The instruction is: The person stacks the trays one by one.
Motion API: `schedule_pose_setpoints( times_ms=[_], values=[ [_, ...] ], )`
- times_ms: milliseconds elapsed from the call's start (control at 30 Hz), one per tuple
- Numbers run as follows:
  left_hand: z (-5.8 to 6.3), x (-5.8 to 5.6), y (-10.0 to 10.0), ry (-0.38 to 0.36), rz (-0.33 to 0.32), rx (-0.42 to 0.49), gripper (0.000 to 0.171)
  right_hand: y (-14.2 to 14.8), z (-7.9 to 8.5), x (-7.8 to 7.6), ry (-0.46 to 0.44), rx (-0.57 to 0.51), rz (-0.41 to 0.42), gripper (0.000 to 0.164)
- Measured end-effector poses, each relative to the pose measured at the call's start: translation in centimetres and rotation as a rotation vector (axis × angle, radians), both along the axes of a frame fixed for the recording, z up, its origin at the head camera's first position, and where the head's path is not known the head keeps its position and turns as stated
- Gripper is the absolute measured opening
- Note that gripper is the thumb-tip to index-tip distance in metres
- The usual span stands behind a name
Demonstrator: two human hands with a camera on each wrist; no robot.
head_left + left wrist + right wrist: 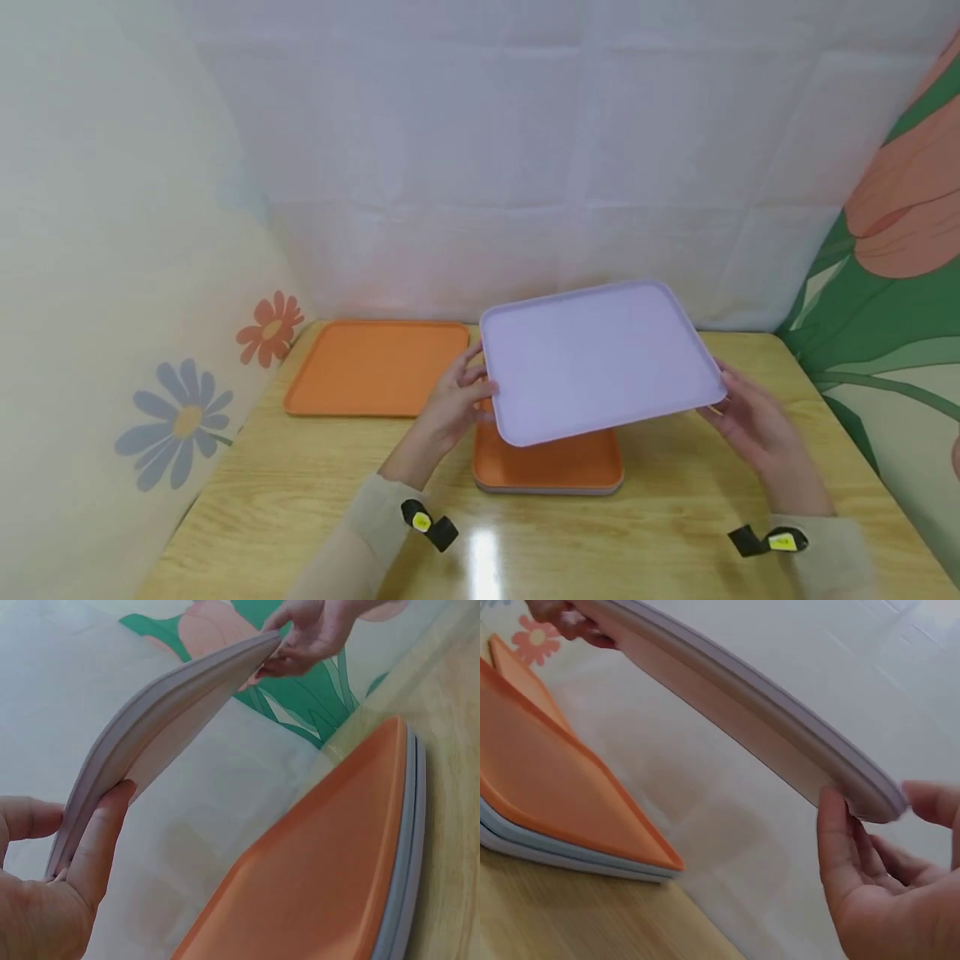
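LH (452,403) & RH (756,423) hold lilac tray (600,362) (tilted).

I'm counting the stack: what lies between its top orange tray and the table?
A bluish tray and, beneath it, a greyish tray; both wrist views show the edges.

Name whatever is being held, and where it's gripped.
A lavender tray: the left hand grips its left short side, the right hand its near right corner, as seen in the head view.
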State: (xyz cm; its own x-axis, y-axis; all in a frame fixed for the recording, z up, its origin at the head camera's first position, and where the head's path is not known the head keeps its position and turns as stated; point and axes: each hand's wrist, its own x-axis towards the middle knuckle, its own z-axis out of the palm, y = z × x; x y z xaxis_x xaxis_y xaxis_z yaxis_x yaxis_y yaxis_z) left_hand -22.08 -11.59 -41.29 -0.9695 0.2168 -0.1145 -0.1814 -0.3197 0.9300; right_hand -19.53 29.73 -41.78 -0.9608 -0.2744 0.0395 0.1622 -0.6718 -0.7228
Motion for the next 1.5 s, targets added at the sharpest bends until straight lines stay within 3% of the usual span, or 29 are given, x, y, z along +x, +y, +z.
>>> schedule_pose_setpoints(
  times_ms=[200, 367, 533, 800, 933, 1167, 1500],
  values=[
    [0.1, 0.4, -0.1, 0.02, 0.068, 0.056, 0.081, -3.2, -0.5, 0.7, 0.009, -0.192, 0.007, 0.035],
    [0.3, 0.5, -0.2, 0.047, 0.115, 0.115, 0.081, -6.0, -1.1, 1.1, -0.024, -0.228, 0.021, 0.031],
    [0.4, 0.6, -0.3, 0.072, 0.134, 0.123, 0.081, -8.6, -1.5, 1.1, -0.052, -0.181, 0.005, 0.029],
    [-0.2, 0.8, 0.0, 0.069, 0.172, 0.113, 0.082, -12.2, -1.2, 1.3, -0.153, -0.117, -0.106, 0.023],
    [-0.6, 0.9, 0.2, 0.079, 0.195, 0.127, 0.082, -13.7, -0.9, 1.3, -0.148, -0.111, -0.151, 0.023],
    [-1.0, 1.2, 0.7, 0.102, 0.211, 0.117, 0.083, -15.0, -0.6, 0.9, -0.132, -0.058, -0.229, 0.02],
    [-1.5, 1.8, 0.9, 0.091, 0.209, 0.092, 0.083, -15.7, -0.4, 0.3, -0.229, -0.079, -0.318, 0.028]
  ],
)
